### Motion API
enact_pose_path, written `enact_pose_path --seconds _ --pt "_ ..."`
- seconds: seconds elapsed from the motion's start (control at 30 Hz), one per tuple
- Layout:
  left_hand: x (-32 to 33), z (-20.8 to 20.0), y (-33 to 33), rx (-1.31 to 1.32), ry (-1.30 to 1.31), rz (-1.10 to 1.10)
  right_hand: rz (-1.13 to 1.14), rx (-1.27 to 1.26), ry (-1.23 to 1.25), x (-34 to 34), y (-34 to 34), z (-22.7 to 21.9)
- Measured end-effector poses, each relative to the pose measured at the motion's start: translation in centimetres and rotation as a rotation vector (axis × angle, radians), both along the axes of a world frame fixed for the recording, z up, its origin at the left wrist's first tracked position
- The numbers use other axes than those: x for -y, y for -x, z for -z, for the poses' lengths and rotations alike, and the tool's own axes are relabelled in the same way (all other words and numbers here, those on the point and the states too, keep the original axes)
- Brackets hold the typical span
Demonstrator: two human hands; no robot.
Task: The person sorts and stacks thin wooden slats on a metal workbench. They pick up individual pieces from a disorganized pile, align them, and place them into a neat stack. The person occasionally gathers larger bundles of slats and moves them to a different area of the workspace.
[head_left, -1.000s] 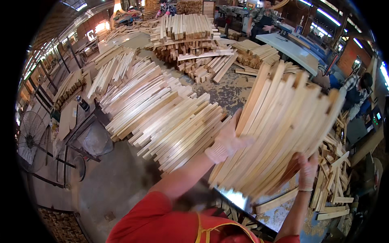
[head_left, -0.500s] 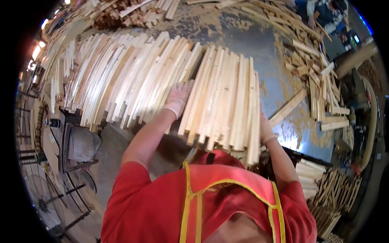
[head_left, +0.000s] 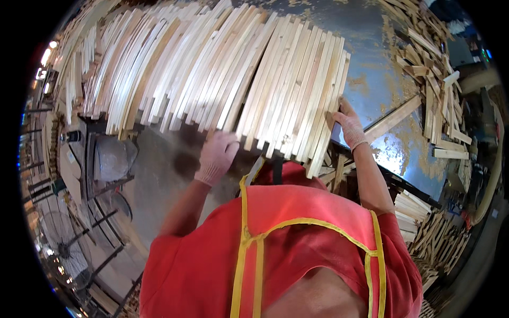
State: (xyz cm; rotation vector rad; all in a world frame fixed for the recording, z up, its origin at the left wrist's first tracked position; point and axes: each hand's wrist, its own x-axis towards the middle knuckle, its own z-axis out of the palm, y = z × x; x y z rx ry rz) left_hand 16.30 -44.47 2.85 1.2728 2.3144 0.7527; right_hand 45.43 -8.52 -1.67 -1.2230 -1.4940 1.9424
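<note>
From the head view, looking down: a person in a red shirt and a red apron with yellow trim stands at a metal-topped desk dusted with sawdust. A group of pale wooden strips lies side by side on it, directly in front of the person, the near ends uneven and jutting past the desk's edge. A narrow dark gap parts them from a longer row of strips on the left. The gloved left hand is loosely curled just beside the row's near ends; whether it touches them cannot be told. The gloved right hand is partly spread at the group's right side. Farther right, a loose board lies slantwise near heaped offcuts.
</note>
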Motion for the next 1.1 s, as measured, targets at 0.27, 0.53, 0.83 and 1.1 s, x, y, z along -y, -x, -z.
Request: enact_pose_path --seconds 0.27,0.53,0.83,1.1 --pt "3.4 7.5 5.2 0.933 -0.52 -0.908 0.014 0.1 0.162 2.7 0.3 -2.5" --pt "-6.0 3.6 2.1 1.179 -0.67 -1.201 -0.007 0.099 -0.043 1.9 0.2 -4.2" --pt "-4.3 2.7 -5.3 1.24 -0.063 -0.466 -0.326 0.415 -0.16 -13.8 -6.1 -2.6" --pt "-11.7 2.8 -3.3 1.315 -0.491 -0.389 -0.185 0.311 -0.121 -14.9 -3.8 -0.2"
